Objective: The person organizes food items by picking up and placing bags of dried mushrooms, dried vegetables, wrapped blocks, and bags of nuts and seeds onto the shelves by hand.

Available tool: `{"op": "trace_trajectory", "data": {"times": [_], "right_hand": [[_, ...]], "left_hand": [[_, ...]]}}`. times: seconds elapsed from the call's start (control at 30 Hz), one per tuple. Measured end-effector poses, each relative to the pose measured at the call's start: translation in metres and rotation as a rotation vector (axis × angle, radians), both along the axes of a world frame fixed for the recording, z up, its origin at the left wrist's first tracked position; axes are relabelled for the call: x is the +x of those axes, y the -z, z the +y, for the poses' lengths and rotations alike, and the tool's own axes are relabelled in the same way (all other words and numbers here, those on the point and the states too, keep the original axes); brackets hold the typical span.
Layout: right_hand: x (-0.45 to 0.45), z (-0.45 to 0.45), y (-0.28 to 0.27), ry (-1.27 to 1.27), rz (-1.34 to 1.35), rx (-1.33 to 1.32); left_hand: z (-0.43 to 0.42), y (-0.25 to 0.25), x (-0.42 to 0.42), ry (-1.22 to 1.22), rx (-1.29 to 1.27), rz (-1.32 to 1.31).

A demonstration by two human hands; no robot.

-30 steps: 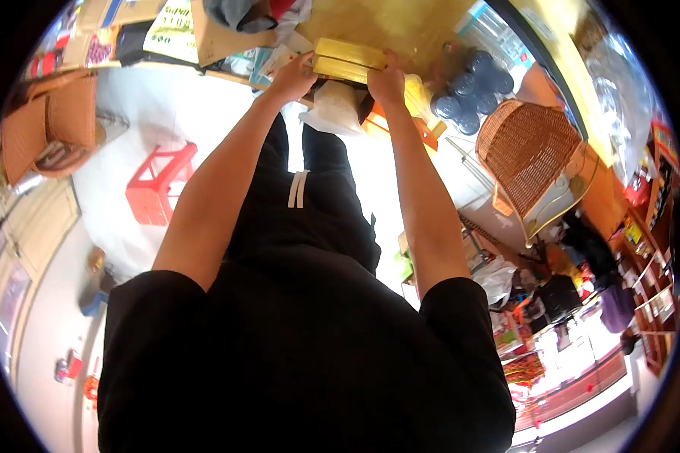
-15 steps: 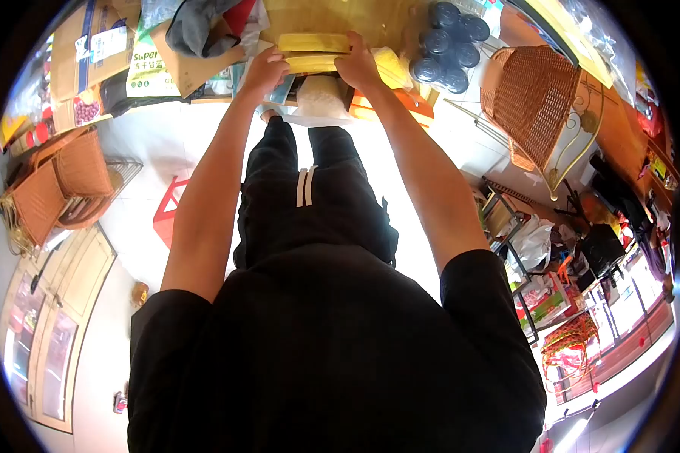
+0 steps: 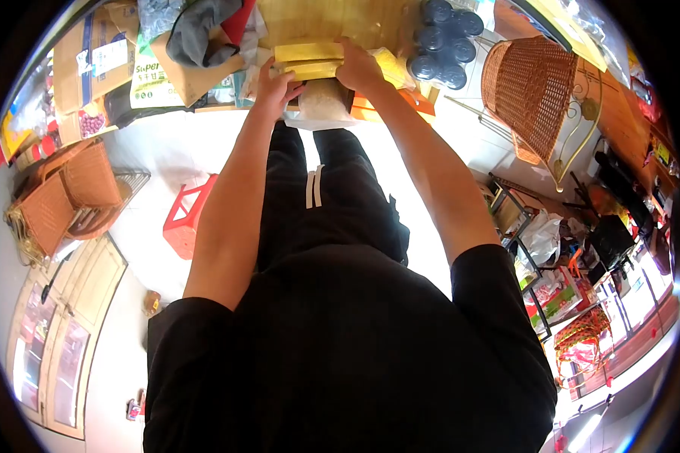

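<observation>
Two long yellow blocks, an upper one [image 3: 308,51] and a lower one [image 3: 311,70], lie side by side at the table's near edge; I cannot tell what they are made of. My right hand [image 3: 360,69] grips their right end, its fingertips on the upper block. At the left end is my left hand [image 3: 273,92], its thumb and fingers spread apart, close to the lower block's corner. Just below the blocks sits a pale, clear-wrapped bundle [image 3: 325,100]. More yellow material [image 3: 390,66] lies to the right of my right hand.
Dark round-bottomed containers [image 3: 440,47] stand on the right of the wooden table [image 3: 332,19]. Cardboard boxes [image 3: 91,60], a grey cloth [image 3: 196,34] and bags crowd its left. Wicker chairs [image 3: 529,90] and a red stool [image 3: 183,219] stand around.
My left hand has shifted right and down, and its fingers have spread from the blocks' left end. My right hand stays at the right end. The view has shifted slightly.
</observation>
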State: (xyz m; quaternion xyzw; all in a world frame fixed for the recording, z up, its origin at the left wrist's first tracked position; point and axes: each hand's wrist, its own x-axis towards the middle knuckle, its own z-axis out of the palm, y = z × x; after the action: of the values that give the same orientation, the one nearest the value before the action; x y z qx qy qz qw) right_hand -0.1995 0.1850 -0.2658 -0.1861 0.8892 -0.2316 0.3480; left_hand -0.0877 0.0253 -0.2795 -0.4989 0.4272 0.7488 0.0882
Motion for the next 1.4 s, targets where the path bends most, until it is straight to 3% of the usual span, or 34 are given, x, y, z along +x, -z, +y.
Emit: {"op": "trace_trajectory", "data": {"times": [0.27,0.33,0.47,0.53,0.57,0.6,0.67,0.8,1.03,1.1,1.13,1.27,1.4], "right_hand": [[-0.009,0.011,0.005,0.002,0.048,0.011],[-0.010,0.015,0.012,-0.012,0.042,0.002],[-0.012,0.020,0.011,0.037,-0.030,-0.055],[-0.014,0.024,0.011,0.066,-0.215,-0.077],[-0.016,0.027,0.016,0.114,-0.311,-0.239],[-0.017,0.033,0.018,0.109,-0.309,-0.241],[-0.018,0.037,-0.003,0.119,-0.380,-0.264],[-0.020,0.040,0.011,0.102,-0.429,-0.245],[-0.017,0.038,-0.001,0.141,-0.190,-0.226],[-0.018,0.047,0.022,0.104,-0.103,-0.221],[-0.018,0.046,0.020,0.109,-0.072,-0.205],[-0.012,0.051,-0.007,0.208,-0.016,-0.186],[-0.001,0.072,-0.022,0.282,0.307,-0.280]], "left_hand": [[-0.006,0.008,-0.006,-0.076,-0.019,0.116],[-0.012,0.010,-0.013,0.012,-0.056,0.104],[-0.010,0.008,-0.018,0.039,-0.116,0.113],[-0.007,0.011,-0.017,-0.007,-0.147,0.118],[-0.006,0.014,-0.015,-0.037,-0.177,0.124],[-0.006,0.017,-0.012,-0.042,-0.179,0.125],[-0.009,0.019,-0.007,0.042,-0.150,0.114],[-0.017,-0.002,0.010,0.258,-0.260,0.084],[-0.040,-0.013,0.090,0.029,-0.175,0.168],[-0.042,-0.033,0.117,-0.013,-0.159,0.045],[-0.047,-0.029,0.143,0.024,-0.182,0.112],[-0.050,-0.048,0.197,0.014,-0.286,-0.064],[-0.051,-0.070,0.222,-0.031,-0.271,-0.117]]}}
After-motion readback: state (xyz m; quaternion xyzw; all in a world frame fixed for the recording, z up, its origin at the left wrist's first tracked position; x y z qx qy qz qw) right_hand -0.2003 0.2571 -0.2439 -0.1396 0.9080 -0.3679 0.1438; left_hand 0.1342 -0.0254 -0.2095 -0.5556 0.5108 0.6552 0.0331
